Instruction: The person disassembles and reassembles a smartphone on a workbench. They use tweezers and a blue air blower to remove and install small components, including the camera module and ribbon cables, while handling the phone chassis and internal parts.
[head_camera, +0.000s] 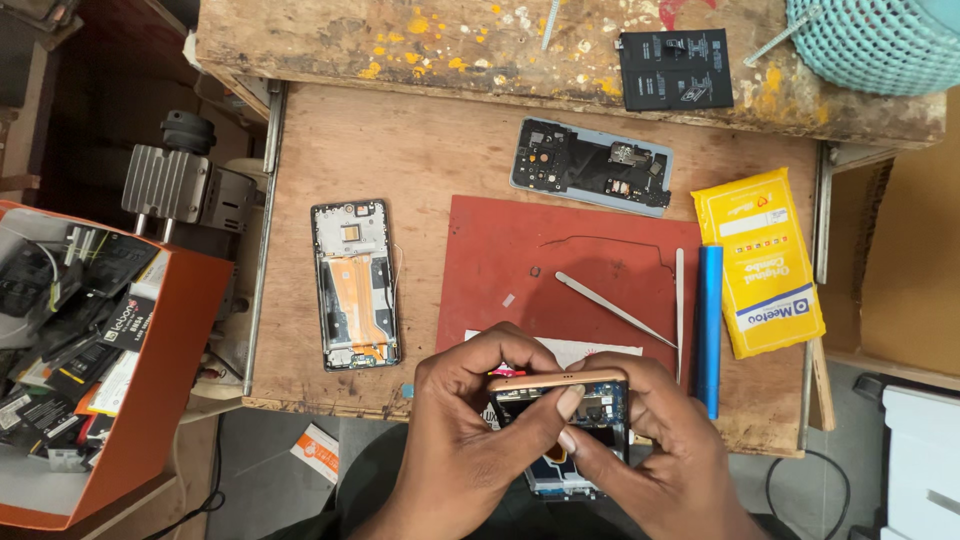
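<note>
Your counter (400, 150) is worn plywood with a paint-spattered plank (450, 45) along its far edge and a red work mat (520, 250) in the middle. On the mat lie tweezers (612, 308); a blue tube (709, 330) and a yellow packet (765, 260) sit to its right, and an orange box of parts (150, 400) stands off to the left. You hold an opened phone (565, 420) at the near edge, over your lap, its copper-coloured top edge facing away and its long axis running toward you. Your left hand (470, 440) and right hand (665, 450) each keep a grip clamped on its sides.
</note>
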